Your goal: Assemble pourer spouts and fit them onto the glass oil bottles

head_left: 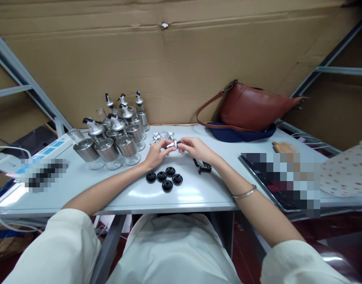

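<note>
Above the middle of the table, my left hand (157, 154) and my right hand (197, 148) meet, both closed at the fingertips on a small silver pourer spout (174, 144). A dark bit shows by the right fingertips, too small to make out. Just behind the hands lies a cluster of loose silver spout pieces (161, 136). Several round black stoppers (161, 176) rest on the tabletop in front of my hands. Small black lever-like pieces (205, 169) lie beneath my right forearm.
Glass bottles with metal sleeves (127, 146), some topped with pourers, crowd the left side. A brown handbag (254, 105) sits on a navy cap (242, 134) at the back right. A dark tablet-like object (263, 185) lies right; a power strip (55, 148) runs along the left edge.
</note>
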Tool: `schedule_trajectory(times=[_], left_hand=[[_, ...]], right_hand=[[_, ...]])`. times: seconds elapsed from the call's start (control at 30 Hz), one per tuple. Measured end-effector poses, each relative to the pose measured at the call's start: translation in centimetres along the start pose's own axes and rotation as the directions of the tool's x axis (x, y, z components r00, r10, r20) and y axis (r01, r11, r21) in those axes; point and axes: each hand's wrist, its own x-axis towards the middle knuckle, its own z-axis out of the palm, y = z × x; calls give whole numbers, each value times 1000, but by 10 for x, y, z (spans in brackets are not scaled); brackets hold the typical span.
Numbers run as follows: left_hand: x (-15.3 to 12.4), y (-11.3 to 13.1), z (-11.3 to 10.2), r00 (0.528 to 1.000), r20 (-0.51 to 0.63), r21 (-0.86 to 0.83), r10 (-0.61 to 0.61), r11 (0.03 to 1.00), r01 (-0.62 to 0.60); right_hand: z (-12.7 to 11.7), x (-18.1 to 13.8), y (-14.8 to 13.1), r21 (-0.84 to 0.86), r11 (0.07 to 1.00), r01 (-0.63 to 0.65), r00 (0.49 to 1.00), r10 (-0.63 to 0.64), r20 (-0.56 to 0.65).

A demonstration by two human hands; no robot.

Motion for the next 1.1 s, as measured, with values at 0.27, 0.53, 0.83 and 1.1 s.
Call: schedule_trajectory(times=[0.27, 0.53, 0.83, 1.1], left_hand=[[3, 11, -2, 999, 12, -119, -45, 992, 46], [8, 18, -5, 991, 77, -246, -113, 961, 128], [19, 20, -18, 918, 319, -365, -233, 864, 347], [22, 21, -32, 781, 549, -424, -297, 706, 567]], right_hand=[[0, -4, -6, -221, 972, 84, 992, -103, -76], [2, -2, 0, -424, 892, 160, 965, -232, -124], [1, -4, 1, -678, 666, 311, 892, -450, -34], [1, -5, -10, -783, 475, 401, 810, -584, 61]])
